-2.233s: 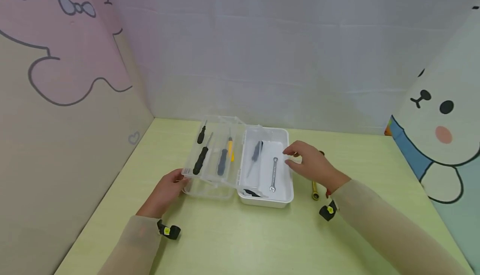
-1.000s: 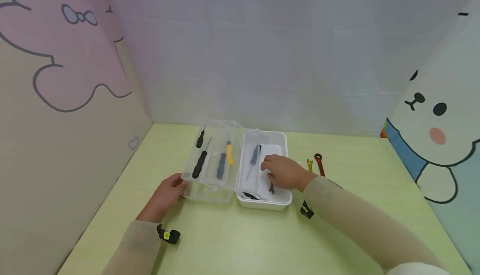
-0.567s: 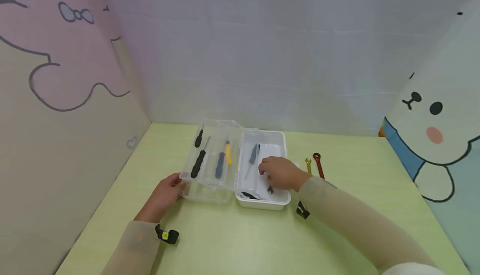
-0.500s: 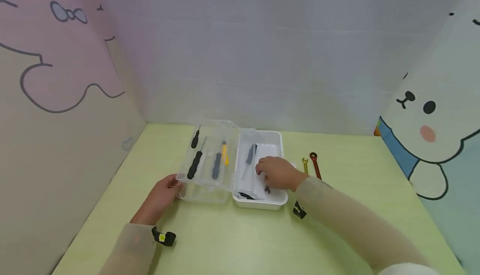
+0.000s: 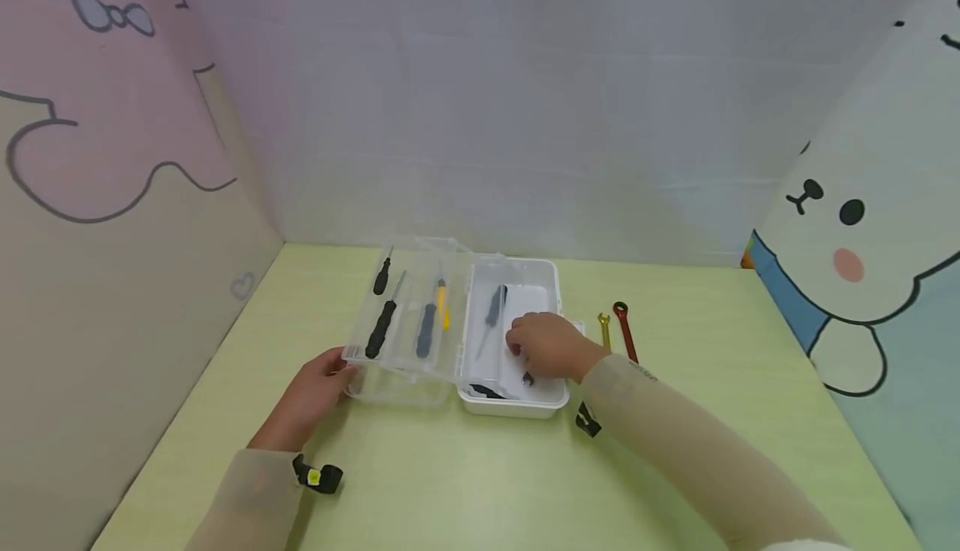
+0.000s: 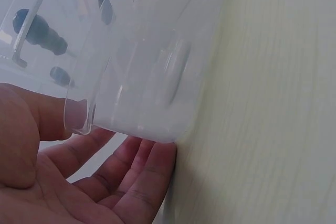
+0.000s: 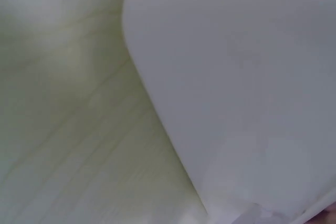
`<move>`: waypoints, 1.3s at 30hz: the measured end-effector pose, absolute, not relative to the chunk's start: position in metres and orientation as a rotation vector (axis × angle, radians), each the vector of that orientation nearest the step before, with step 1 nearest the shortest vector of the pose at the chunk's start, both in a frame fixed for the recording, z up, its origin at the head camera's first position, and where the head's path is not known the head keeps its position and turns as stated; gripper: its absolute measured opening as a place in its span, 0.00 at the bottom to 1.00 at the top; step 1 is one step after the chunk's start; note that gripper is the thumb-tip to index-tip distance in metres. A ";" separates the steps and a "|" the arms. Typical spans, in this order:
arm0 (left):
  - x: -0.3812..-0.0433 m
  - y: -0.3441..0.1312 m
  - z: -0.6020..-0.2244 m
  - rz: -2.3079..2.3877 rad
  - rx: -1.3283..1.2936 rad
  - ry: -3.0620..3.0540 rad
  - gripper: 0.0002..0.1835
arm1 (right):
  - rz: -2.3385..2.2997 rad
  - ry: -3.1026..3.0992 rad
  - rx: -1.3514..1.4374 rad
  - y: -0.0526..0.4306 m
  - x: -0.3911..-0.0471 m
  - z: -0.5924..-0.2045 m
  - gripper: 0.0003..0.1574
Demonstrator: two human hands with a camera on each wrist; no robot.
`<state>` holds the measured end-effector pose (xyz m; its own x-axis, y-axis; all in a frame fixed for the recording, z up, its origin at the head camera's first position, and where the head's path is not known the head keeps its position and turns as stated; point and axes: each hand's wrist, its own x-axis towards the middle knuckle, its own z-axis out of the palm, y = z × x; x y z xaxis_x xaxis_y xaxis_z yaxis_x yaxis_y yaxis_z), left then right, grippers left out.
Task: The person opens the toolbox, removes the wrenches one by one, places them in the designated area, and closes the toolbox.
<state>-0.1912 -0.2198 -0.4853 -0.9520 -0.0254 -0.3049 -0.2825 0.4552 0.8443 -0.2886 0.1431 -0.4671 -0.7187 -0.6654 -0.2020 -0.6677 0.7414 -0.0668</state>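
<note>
The left hand pinches the lid by its edge, and the right hand, fingers bent, is over the wrench in the box, but I can't tell if it grips it.

I count two hands of my own, my left hand and my right hand, two beige sleeves and two wrist cameras. There are three wrenches: one red wrench, one gold wrench and one metal wrench, mostly hidden beneath my fingers. I see four dark-handled screwdrivers, plus one yellow-handled tool and one black item, too covered for me to name. Holding these are one white box, one clear tray and one clear lid. Around me I make it one table, two big cartoon figures, one bow tie and one heart outline.
</note>
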 end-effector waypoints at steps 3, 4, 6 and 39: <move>-0.192 -0.220 -0.486 1.498 -0.278 2.455 0.22 | 0.041 2.712 -1.073 0.142 -0.288 -0.463 0.13; -0.192 -0.221 -0.486 1.499 -0.287 2.451 0.22 | 0.055 2.704 -1.071 0.141 -0.288 -0.462 0.13; -0.192 -0.221 -0.487 1.503 -0.295 2.440 0.22 | 0.066 2.687 -1.062 0.141 -0.287 -0.459 0.12; -0.193 -0.215 -0.483 1.561 -0.321 2.414 0.21 | 0.206 2.565 -1.128 0.135 -0.299 -0.457 0.17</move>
